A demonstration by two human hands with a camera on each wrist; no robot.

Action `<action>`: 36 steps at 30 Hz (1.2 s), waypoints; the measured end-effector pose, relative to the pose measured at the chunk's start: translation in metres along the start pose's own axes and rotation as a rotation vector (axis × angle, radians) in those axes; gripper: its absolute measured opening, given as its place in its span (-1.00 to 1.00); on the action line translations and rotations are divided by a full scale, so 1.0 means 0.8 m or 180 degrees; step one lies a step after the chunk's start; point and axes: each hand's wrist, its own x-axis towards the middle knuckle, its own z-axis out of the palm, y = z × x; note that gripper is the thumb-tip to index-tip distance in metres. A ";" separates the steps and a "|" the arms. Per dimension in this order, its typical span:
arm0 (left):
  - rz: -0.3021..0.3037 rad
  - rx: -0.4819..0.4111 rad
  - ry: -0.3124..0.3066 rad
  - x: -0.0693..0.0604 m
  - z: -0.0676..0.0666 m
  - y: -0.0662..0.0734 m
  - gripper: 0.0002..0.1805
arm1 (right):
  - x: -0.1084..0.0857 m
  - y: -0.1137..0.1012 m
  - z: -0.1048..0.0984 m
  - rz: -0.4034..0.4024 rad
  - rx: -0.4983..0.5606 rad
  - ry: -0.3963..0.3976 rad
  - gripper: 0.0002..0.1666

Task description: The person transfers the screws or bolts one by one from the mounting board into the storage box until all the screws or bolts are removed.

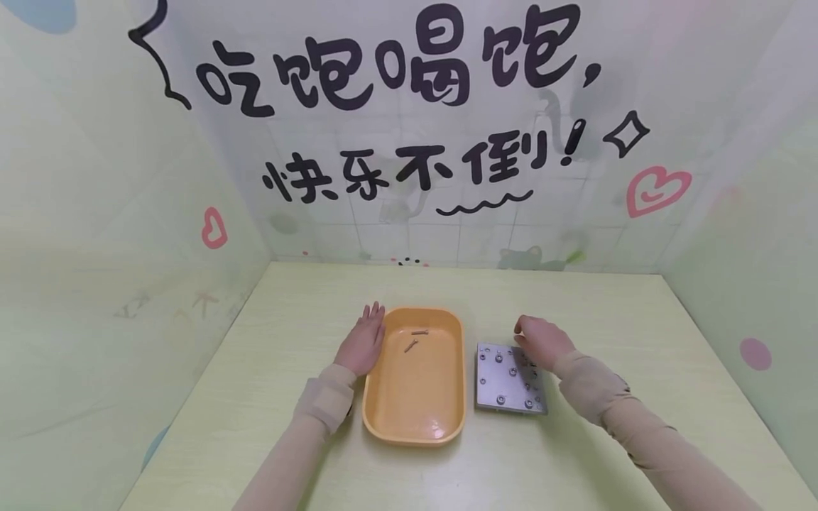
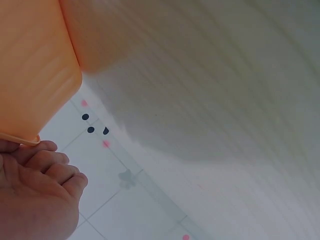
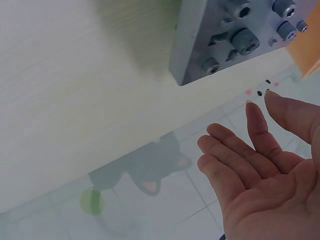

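Observation:
In the head view, my left hand [image 1: 363, 344] rests against the left rim of an orange plastic tray [image 1: 415, 404], its fingers pointing away from me. The left wrist view shows the fingers [image 2: 62, 172] touching the rim from outside; the thumb is hidden. Two small screws [image 1: 411, 345] lie in the tray's far half. To the right sits a grey metal block [image 1: 511, 387] with several socket-head screws in its top. Over its far right corner hovers my right hand [image 1: 543, 342]. In the right wrist view, its fingers are loosely bent, with nothing between thumb and index finger.
The pale wood-grain table [image 1: 307, 454] bears the tray and block side by side, with a narrow gap between. Printed curtains [image 1: 409, 241] enclose the table at the back and on both sides.

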 end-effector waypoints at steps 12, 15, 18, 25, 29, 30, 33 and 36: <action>-0.0020 -0.0030 -0.0027 -0.001 -0.001 0.001 -0.44 | 0.000 0.019 0.002 0.0054 -0.0039 -0.0035 -0.81; -0.0025 -0.0022 -0.0029 -0.001 -0.001 0.001 -0.44 | -0.005 0.023 0.004 0.0085 0.0001 -0.0100 -0.81; -0.0040 -0.0027 -0.0035 -0.001 -0.001 0.001 -0.44 | -0.008 0.025 0.008 0.0138 0.0044 -0.0168 -0.81; -0.0043 0.0015 -0.0076 0.000 0.000 0.000 -0.44 | -0.012 0.026 0.015 0.0127 0.0014 -0.0163 -0.86; -0.0037 0.0008 -0.0064 0.000 0.002 -0.001 -0.44 | -0.012 0.027 0.017 0.0120 -0.0012 -0.0131 -0.89; -0.0035 0.0013 -0.0057 0.000 0.002 -0.001 -0.44 | -0.012 0.027 0.016 0.0105 -0.0021 -0.0121 -0.89; -0.0032 -0.0004 -0.0029 0.000 0.001 -0.001 -0.44 | -0.012 0.027 0.018 0.0103 -0.0042 -0.0103 -0.90; -0.0046 -0.0016 -0.0036 -0.001 0.000 0.000 -0.44 | -0.012 0.027 0.019 0.0092 -0.0068 -0.0086 -0.90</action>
